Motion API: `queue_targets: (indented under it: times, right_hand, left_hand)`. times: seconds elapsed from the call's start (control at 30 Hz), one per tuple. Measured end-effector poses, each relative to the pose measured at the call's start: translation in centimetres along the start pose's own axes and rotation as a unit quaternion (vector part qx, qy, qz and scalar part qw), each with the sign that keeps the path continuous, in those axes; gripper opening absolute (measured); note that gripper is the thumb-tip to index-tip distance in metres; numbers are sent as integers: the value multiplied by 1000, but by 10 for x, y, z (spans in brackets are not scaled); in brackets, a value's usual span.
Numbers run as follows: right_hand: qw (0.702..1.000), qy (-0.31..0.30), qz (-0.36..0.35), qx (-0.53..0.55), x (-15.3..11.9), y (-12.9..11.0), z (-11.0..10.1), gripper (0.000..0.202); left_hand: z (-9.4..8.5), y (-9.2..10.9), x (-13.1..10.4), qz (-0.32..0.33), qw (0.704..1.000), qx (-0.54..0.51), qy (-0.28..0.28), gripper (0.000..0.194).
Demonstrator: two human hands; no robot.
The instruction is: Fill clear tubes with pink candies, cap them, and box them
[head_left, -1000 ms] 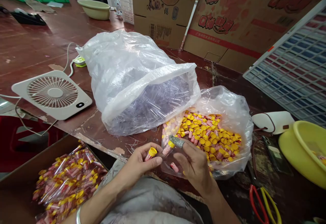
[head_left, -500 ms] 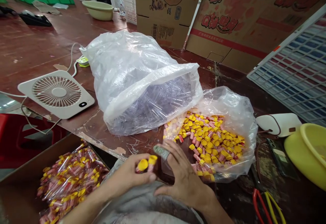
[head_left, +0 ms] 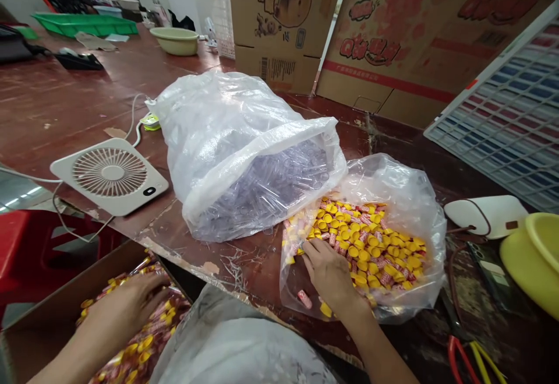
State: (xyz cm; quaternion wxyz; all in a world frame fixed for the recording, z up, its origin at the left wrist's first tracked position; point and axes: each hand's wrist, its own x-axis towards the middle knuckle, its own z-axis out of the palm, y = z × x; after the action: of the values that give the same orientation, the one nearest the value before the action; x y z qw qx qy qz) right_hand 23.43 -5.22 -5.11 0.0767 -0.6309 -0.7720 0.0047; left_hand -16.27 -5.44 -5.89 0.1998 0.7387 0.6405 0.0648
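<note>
Over the cardboard box [head_left: 39,308] at the lower left, my left hand [head_left: 126,308] lies above many yellow-capped tubes [head_left: 142,349]; its fingertips are partly lost among them, and no held item can be made out. My right hand [head_left: 327,270] reaches down at the left part of the yellow caps with red-and-white pieces [head_left: 371,244], on a clear plastic bag [head_left: 414,197]. Its fingertips are bent into the pile and what they touch is hidden. One loose red-and-white piece [head_left: 304,299] lies near that hand. A white sack [head_left: 218,110] holds clear tubes [head_left: 279,180], its mouth facing me.
A small fan [head_left: 112,172] with cables stands at the left, by a red stool [head_left: 17,244]. At the right are a white device [head_left: 489,215], a phone [head_left: 493,273], a yellow basin [head_left: 533,256] and scissors [head_left: 458,355]. Cardboard boxes [head_left: 379,46] and a white crate [head_left: 502,104] stand behind.
My left hand has moved from the middle to the box at the left, and the yellow-capped pieces it held no longer show in it. My right hand has moved forward into the pile.
</note>
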Motion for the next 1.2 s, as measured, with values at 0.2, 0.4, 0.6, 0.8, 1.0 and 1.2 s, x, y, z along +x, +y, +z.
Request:
queue_targets:
  times: [0.2,0.4,0.6,0.8,1.0,1.2]
  right_hand:
    - [998,56,-6,-20,-1,2,0,16]
    - [987,151,38,48,-22,22,-14,17]
    - [943,193,124,240,-33,33,-34,24]
    - [835,119,189,502,-29,11,-59,26]
    - [834,17,170,525,-26,-3,-71,26]
    - [847,-68,158,502,-24,3,-60,35]
  left_hand:
    - [-15,146,81,238,959,55,146,29]
    - [-7,215,148,247,946,114,177,23]
    - [-7,207,144,298,925,-42,233,21]
    - [-20,198,85,314,901,-296,49,30]
    - [-4,198,58,240,864,-425,-123,34]
    - [3,210,50,268,851,-425,-154,11]
